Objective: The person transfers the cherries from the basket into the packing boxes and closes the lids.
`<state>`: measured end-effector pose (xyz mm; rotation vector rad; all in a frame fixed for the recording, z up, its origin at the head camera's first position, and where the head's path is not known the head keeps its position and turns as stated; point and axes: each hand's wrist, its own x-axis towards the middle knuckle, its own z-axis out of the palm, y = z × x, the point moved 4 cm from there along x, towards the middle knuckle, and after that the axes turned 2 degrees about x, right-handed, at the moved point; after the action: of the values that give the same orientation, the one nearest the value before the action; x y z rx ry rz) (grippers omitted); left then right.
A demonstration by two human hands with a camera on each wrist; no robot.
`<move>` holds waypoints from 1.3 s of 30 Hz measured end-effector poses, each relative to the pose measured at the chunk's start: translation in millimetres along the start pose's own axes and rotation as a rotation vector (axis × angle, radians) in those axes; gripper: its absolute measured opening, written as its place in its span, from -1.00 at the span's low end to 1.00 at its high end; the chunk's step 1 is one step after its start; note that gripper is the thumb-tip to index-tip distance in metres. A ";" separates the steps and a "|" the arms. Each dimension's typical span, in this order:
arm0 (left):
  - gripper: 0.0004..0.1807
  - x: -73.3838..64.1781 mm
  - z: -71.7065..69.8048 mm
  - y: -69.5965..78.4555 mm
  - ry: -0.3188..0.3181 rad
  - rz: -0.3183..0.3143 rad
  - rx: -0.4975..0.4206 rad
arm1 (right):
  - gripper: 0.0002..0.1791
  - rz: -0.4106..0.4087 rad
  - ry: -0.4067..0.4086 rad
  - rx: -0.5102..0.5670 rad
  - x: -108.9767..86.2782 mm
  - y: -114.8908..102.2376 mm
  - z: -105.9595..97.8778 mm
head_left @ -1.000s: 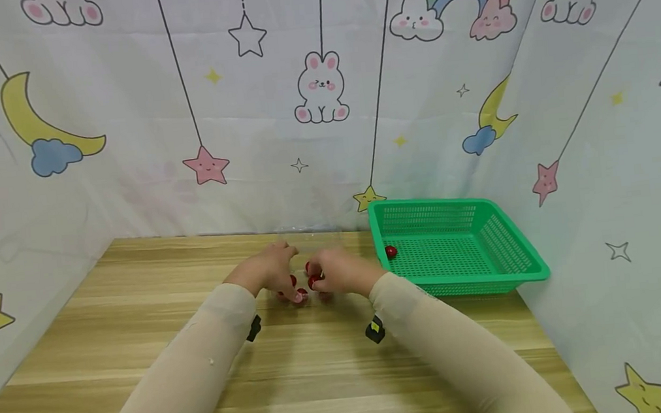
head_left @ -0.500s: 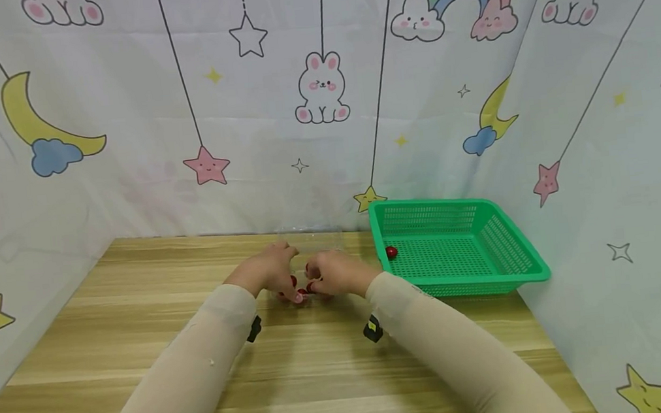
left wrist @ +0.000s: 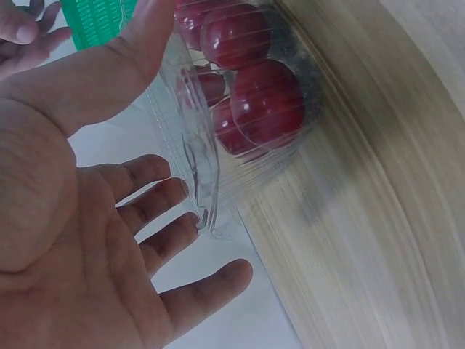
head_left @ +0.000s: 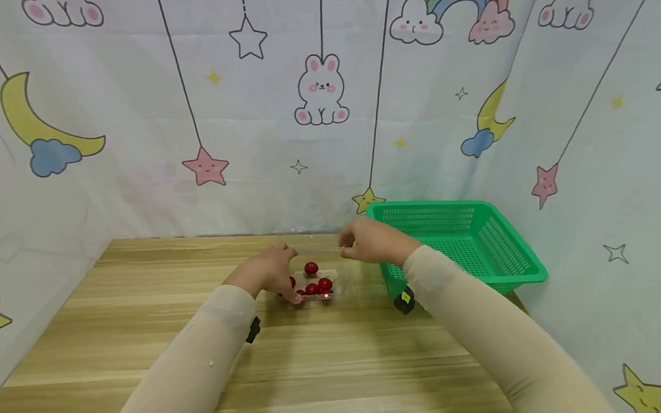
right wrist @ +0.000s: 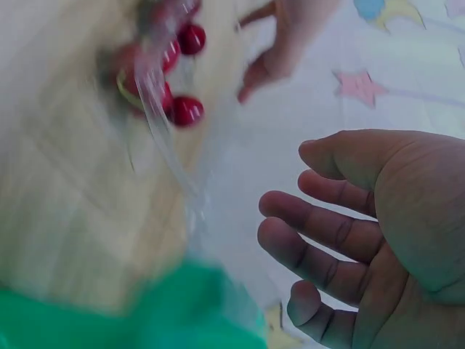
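A clear plastic box (head_left: pixel 338 276) with a raised lid (head_left: pixel 312 241) stands near the table's back edge. Several round, shiny, dark red cherry-like fruits (head_left: pixel 311 269) lie in it, seen up close as red fruits (left wrist: pixel 269 102) in the left wrist view. My left hand (head_left: pixel 265 271) holds the box's left end, thumb at the front and fingers behind, fingertips at its rim. Right of the box, between it and the green basket (head_left: pixel 501 241), hovers my right hand (head_left: pixel 377 240). Its fingers (right wrist: pixel 312 218) are loosely bent, and nothing shows between them in the right wrist view.
The basket stands at the back right of the wooden table (head_left: pixel 322 378), its left part behind my right hand and forearm. A white patterned cloth (head_left: pixel 147 203) hangs close behind the table and along the sides.
My right hand has come out of the box and moved right and back, toward the basket. Red fruits it covered now show. The left hand has stayed at the box.
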<state>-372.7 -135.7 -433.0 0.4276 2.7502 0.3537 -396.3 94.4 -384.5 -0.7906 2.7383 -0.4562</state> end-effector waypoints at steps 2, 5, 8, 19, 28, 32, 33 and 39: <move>0.25 0.3 0.4 -1.4 0.003 -0.005 0.004 | -0.67 0.023 0.012 0.007 -2.0 9.2 -11.6; 0.25 0.7 1.1 -3.2 0.005 -0.010 0.002 | -0.67 0.065 0.028 0.003 -2.1 24.8 -28.7; 0.26 2.7 3.1 -4.7 0.004 -0.008 -0.005 | -0.64 0.110 0.032 0.004 -1.5 43.0 -42.8; 0.27 4.4 2.3 1.8 -0.005 -0.007 -0.001 | -0.65 0.204 -0.017 0.027 6.8 97.3 -48.4; 0.27 1.3 0.1 3.2 -0.008 -0.016 -0.008 | -0.64 0.275 -0.131 0.048 19.2 119.7 -32.9; 0.27 2.6 1.3 0.5 -0.004 -0.018 -0.007 | -0.61 0.303 -0.158 0.082 23.0 129.5 -22.9; 0.27 3.0 1.4 0.0 -0.006 -0.018 -0.005 | -0.59 0.309 -0.166 0.089 23.5 131.8 -20.2; 0.27 2.9 1.1 -1.2 -0.015 -0.023 -0.004 | -0.60 0.302 -0.203 0.058 26.2 140.2 -8.3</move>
<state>-375.1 -135.6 -435.2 0.3951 2.7377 0.3482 -486.6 194.5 -431.9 -0.3751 2.5808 -0.3659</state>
